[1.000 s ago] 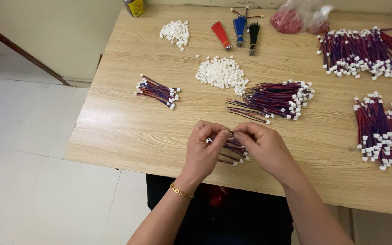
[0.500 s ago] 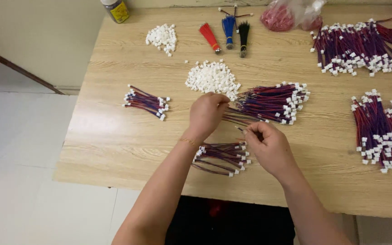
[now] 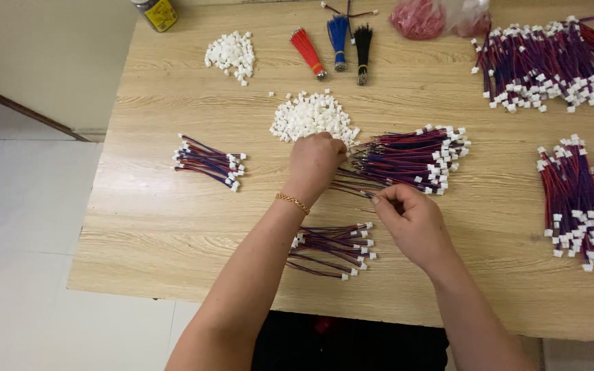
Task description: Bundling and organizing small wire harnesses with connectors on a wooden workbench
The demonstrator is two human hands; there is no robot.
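Loose wire pair (image 3: 355, 189): thin red-and-blue strand, lying on the wooden table (image 3: 173, 227) between the two hands, its near end pinched in the fingertips of the right hand (image 3: 414, 223). Right hand is closed on that strand, thumb and forefinger together, remaining fingers curled.

Left hand (image 3: 314, 165): knuckles up, fingers bent down at the near edge of the pile of white connectors (image 3: 311, 117), touching it. Whether a connector is actually held cannot be told; the fingertips are hidden under the hand. Gold bracelet (image 3: 292, 201) on the left wrist.

Just right of the left hand: bundle of unfinished wires (image 3: 407, 158), white plugs on the far end, bare ends toward the hands. Below the hands, near the table's front edge: small finished bundle (image 3: 331, 247) with plugs at the right end.

Farther out: second small bundle (image 3: 207, 161) at left; smaller connector pile (image 3: 229, 53) at the back left; red, blue and black wire tassels (image 3: 338, 38) at the back centre; large plugged bundles at back right (image 3: 551, 62) and right edge (image 3: 582, 199); plastic bag of red parts (image 3: 427, 17); a can (image 3: 156, 12) at the back corner.
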